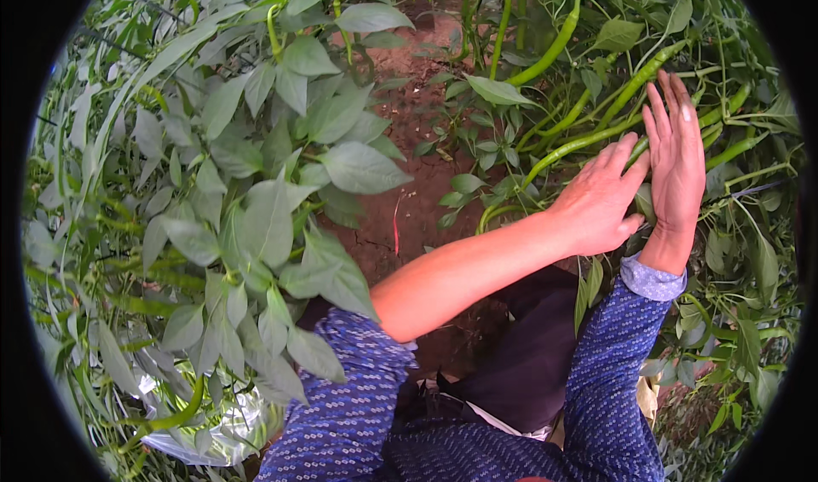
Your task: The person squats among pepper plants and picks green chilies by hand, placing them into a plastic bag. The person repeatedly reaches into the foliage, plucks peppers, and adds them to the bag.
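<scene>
Long green chili peppers (581, 140) hang among the leafy plants on the right. My left hand (601, 194) reaches across to them, its fingers bent at a green pepper (638, 152); how firmly they grip it is hidden. Beside it, my right hand (674, 149) is raised with straight fingers at the peppers, its palm side turned towards my left hand. More peppers lie above the hands, among them a thick curved one (555, 48), and others (735, 149) hang just right of my right hand. Leaves cover part of the stems.
Dense pepper plants (268, 220) rise on the left, their leaves overlapping my left sleeve. Bare brown soil (415, 181) runs between the rows, with a thin red pepper (396, 231) on it. A clear plastic bag (223, 440) holding green peppers stands at lower left.
</scene>
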`<state>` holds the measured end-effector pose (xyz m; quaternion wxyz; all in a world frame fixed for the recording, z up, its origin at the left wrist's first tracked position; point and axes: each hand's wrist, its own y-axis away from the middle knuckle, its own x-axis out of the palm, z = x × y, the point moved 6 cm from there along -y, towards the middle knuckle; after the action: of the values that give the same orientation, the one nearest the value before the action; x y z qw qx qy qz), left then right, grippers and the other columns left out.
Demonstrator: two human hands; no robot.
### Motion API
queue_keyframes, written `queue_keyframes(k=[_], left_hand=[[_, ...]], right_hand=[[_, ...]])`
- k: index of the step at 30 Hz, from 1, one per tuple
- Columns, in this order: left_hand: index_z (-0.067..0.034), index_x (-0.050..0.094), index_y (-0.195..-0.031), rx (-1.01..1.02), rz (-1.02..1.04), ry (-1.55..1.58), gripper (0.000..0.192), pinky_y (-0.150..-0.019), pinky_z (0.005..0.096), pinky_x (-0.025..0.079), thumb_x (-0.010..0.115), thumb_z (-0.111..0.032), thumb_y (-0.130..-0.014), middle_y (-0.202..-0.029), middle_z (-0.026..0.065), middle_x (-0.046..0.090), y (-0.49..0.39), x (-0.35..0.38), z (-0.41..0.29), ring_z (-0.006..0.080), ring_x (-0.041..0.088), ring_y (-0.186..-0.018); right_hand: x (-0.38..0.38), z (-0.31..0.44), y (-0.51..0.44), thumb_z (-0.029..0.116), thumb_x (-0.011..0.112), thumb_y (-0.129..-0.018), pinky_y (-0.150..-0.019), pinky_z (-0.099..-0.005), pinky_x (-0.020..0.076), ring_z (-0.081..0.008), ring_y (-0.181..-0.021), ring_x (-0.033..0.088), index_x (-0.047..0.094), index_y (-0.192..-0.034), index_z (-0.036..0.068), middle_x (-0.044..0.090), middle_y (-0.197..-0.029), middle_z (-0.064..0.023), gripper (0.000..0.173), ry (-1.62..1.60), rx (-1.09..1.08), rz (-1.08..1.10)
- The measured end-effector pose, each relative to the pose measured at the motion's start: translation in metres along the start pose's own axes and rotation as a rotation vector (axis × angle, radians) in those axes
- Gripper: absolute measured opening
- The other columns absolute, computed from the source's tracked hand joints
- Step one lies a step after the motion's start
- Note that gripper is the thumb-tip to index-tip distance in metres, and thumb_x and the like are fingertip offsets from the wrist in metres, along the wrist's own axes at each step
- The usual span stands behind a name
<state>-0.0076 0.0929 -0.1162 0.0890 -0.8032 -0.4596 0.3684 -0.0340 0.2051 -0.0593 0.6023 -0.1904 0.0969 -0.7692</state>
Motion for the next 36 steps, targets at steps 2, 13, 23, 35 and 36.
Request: queue_keyframes(k=[2, 13, 23, 35, 36], left_hand=[[0.003, 0.035, -0.153, 0.066, 0.002, -0.020, 0.082, -0.121, 0.0504, 0.034, 0.075, -0.027, -0.088, -0.159, 0.0328, 0.026, 0.006, -0.019, 0.007, 0.0487, 0.033, -0.147], [0.003, 0.069, -0.110, -0.398, -0.652, -0.039, 0.025, -0.079, 0.0422, 0.056, 0.061, -0.017, -0.098, -0.089, 0.0213, 0.073, -0.062, -0.227, 0.236, 0.0338, 0.072, -0.083], [-0.004, 0.072, -0.107, -0.065, -0.444, -0.525, 0.033, -0.093, 0.0466, 0.055, 0.055, -0.032, -0.099, -0.106, 0.0210, 0.074, -0.193, -0.277, 0.327, 0.0356, 0.071, -0.104], [0.001, 0.069, -0.112, -0.248, -0.258, -0.739, 0.033, -0.091, 0.0470, 0.055, 0.058, -0.027, -0.097, -0.105, 0.0253, 0.072, -0.175, -0.285, 0.309, 0.0382, 0.071, -0.104], [0.001, 0.068, -0.112, -0.259, -0.258, -0.747, 0.033, -0.091, 0.0470, 0.055, 0.058, -0.027, -0.097, -0.105, 0.0257, 0.072, -0.173, -0.285, 0.309, 0.0384, 0.071, -0.104]], right_hand=[[-0.003, -0.006, -0.003, 0.029, 0.049, -0.110, -0.123, -0.0415, 0.0300, -0.0283, -0.149, 0.039, 0.035, -0.157, -0.004, 0.041, -0.160, -0.0195, 0.059, 0.127, -0.040, -0.031], [-0.009, -0.020, -0.005, 0.026, 0.059, -0.107, -0.119, -0.0374, 0.0358, -0.0250, -0.141, 0.050, 0.049, -0.148, -0.005, 0.053, -0.151, -0.0184, 0.053, 0.572, -0.145, -0.325], [-0.010, -0.023, -0.005, 0.022, 0.061, -0.106, -0.119, -0.0374, 0.0365, -0.0252, -0.141, 0.051, 0.051, -0.147, -0.004, 0.055, -0.149, -0.0183, 0.050, 0.496, -0.124, -0.374], [-0.007, -0.021, -0.003, 0.023, 0.062, -0.106, -0.116, -0.0355, 0.0384, -0.0218, -0.136, 0.055, 0.056, -0.143, -0.004, 0.060, -0.145, -0.0162, 0.046, 0.546, -0.134, -0.351], [-0.008, -0.021, -0.003, 0.024, 0.062, -0.106, -0.116, -0.0351, 0.0387, -0.0215, -0.135, 0.055, 0.057, -0.142, -0.004, 0.060, -0.144, -0.0160, 0.046, 0.551, -0.138, -0.352]])
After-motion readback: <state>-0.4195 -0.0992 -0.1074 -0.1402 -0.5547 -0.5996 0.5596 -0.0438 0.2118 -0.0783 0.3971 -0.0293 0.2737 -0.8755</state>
